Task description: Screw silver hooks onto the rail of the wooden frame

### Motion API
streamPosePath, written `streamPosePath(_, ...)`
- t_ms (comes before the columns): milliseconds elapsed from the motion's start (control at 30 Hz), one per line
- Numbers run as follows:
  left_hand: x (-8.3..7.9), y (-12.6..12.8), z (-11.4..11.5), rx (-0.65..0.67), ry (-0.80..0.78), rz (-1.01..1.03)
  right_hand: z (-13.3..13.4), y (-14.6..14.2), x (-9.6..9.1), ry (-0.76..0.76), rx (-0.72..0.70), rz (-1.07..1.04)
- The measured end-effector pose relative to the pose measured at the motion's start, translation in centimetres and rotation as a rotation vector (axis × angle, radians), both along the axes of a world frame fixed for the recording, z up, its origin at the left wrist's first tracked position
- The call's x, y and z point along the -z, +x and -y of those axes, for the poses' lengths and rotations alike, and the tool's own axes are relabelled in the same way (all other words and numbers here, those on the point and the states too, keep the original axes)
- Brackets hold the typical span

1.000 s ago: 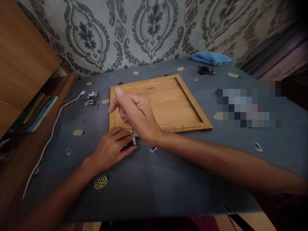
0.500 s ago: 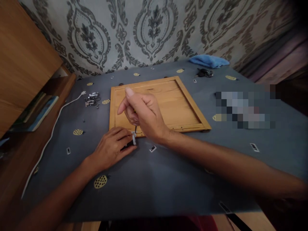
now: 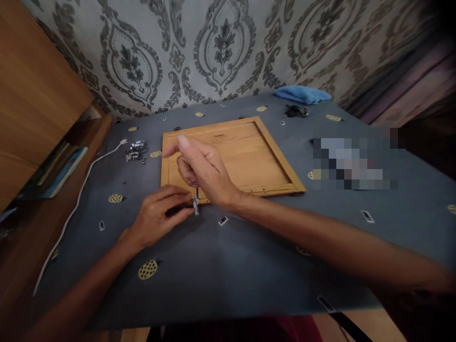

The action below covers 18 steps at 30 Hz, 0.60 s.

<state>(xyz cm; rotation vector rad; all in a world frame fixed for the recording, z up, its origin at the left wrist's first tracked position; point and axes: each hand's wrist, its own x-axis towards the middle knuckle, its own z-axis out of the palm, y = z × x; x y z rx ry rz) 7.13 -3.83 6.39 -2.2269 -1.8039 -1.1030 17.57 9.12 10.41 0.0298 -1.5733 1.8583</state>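
Observation:
My right hand (image 3: 206,168) is closed around a screwdriver whose handle is hidden by the fingers. Its thin shaft (image 3: 197,192) points down at a small metal hinge (image 3: 195,206) on the near edge of a framed wooden panel (image 3: 245,147). The panel lies flat on the table, looking like a cabinet door. From the left side, my left hand (image 3: 160,216) holds the hinge between thumb and fingertips, with a gap showing behind them.
Several metal hinges (image 3: 137,150) lie left of the panel, near a white cable (image 3: 83,183). Behind are a blue cloth (image 3: 302,94) and a small black object (image 3: 296,111). A blurred-out item (image 3: 352,161) lies at right. A wooden cabinet (image 3: 39,85) borders the left.
My left fingers have loosened a little around the hinge, showing a wider gap to the thumb. The screwdriver stays at the hinge. The whole view has shifted slightly.

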Motion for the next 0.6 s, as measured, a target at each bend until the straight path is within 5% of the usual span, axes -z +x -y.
streamPosePath(167, -3.8, 0.0, -1.2, -0.228, 0.229, 0.097, 0.2, 0.0, -0.1, -0.051, 0.017, 0.022)
streamPosePath(300, -6.1, 0.5, -2.8, -0.156, 0.206, 0.053, 0.3, 0.0, 0.2, -0.094, -0.007, 0.021)
streamPosePath(600, -6.8, 1.3, -3.4, -0.079, 0.18, -0.053, 0.2, 0.7, 0.2, -0.023, -0.002, 0.06)
